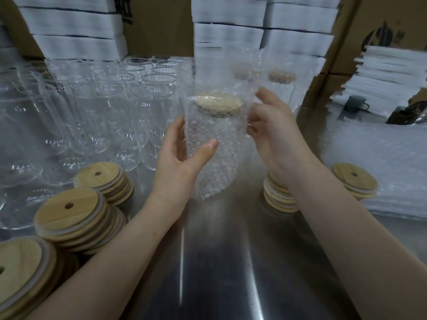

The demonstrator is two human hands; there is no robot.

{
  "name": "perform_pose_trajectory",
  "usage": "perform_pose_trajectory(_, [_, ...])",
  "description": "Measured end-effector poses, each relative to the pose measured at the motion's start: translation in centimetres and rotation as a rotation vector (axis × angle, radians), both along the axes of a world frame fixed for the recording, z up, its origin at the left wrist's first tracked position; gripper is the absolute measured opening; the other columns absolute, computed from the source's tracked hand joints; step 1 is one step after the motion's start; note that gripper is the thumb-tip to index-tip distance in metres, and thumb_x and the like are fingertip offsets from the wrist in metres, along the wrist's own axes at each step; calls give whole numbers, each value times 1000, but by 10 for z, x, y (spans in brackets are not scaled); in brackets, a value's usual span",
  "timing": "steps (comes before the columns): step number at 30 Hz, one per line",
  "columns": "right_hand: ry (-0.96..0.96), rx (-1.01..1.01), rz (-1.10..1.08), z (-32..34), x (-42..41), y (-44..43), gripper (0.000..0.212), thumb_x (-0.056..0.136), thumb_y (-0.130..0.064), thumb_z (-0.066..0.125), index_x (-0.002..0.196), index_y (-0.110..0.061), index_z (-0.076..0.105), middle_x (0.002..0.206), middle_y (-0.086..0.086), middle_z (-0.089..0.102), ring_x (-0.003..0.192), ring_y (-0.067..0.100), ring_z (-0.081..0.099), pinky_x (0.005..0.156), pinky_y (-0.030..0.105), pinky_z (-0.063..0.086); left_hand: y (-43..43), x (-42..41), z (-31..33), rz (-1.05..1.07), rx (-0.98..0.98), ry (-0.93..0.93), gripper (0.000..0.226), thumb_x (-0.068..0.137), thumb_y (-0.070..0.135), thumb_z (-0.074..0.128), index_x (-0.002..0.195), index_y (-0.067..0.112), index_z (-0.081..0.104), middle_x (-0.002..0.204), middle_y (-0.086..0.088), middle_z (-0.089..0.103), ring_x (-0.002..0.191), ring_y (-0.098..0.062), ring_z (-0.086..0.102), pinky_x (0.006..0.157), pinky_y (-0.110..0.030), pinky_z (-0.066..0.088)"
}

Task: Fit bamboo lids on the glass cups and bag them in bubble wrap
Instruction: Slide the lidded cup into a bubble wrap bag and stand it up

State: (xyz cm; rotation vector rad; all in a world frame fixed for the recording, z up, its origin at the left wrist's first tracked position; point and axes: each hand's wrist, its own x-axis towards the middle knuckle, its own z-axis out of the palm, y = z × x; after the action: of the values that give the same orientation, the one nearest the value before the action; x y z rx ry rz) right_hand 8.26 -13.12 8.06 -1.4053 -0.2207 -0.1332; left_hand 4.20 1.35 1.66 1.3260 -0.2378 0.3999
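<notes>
A glass cup with a bamboo lid sits inside a bubble wrap bag, held up above the steel table. My left hand grips the bagged cup from the left, thumb across its front. My right hand pinches the bag's open top edge on the right, beside the lid. Several empty glass cups stand at the left. Stacks of bamboo lids lie at the near left, behind my right wrist and on the right.
Two more bagged, lidded cups stand behind the held one. A pile of flat bubble wrap bags covers the table's right side. White foam sheets and cardboard boxes wall the back. A dark mug sits far right.
</notes>
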Motion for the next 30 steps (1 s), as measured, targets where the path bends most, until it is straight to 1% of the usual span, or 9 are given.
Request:
perform_pose_trajectory(3, [-47,-76,6,-2,-1,1,28,90,-1,48,105,-16,67,83,-8,64,71,4,56,65,22,42,0,0,1,-2,-16,-39,48,89,5,64,134,1,50,130,-13,63,123,-23,59,107,-42,47])
perform_pose_trajectory(5, [-65,-58,-15,-2,-2,0,22,90,-2,52,92,-18,67,72,-9,62,67,7,54,62,23,41,0,-2,3,-4,-29,-58,44,87,11,62,130,5,54,125,-8,65,121,-21,60,105,-38,47])
perform_pose_trajectory(8, [-68,13,2,-3,-2,-2,17,92,-6,58,94,-18,70,68,-9,62,61,8,53,57,22,41,1,-4,12,-2,-58,-78,49,86,17,60,133,4,53,132,-10,62,127,-23,56,110,-42,43])
perform_pose_trajectory(11, [-130,28,28,-3,-3,0,15,91,-7,62,90,-18,73,73,-9,67,61,7,53,56,22,42,3,-7,20,-1,-66,-122,37,92,17,61,127,6,57,127,-10,64,123,-25,59,108,-43,46])
perform_pose_trajectory(15, [-206,42,43,-3,-5,0,14,88,-5,67,87,-17,74,77,-3,69,61,12,55,55,26,43,7,-10,30,50,-88,-157,31,85,23,62,113,9,62,103,0,69,100,-13,65,89,-26,53])
perform_pose_trajectory(18, [-243,45,51,-3,-5,-1,20,85,-2,69,80,-21,73,75,0,67,54,14,51,51,29,40,13,-8,32,107,-63,-190,6,93,14,62,97,17,65,85,15,70,83,2,63,72,-14,48])
perform_pose_trajectory(19, [-255,47,52,-2,-6,-1,22,85,-1,69,78,-22,72,74,0,67,52,14,50,50,30,39,15,-7,32,141,-63,-198,11,93,12,62,92,22,66,82,18,70,79,5,62,69,-11,46])
perform_pose_trajectory(25, [-291,16,44,-4,-8,0,20,90,4,61,87,-14,54,69,-3,60,54,12,51,45,29,39,24,-4,34,271,-86,-217,16,86,15,71,80,29,68,81,13,70,77,-6,61,65,-20,46])
perform_pose_trajectory(30, [-330,-50,25,-5,-9,2,31,92,7,53,96,-19,68,72,1,55,53,15,49,47,28,45,24,-4,32,329,-84,-226,19,88,9,69,85,27,62,80,12,66,76,-6,60,65,-21,48])
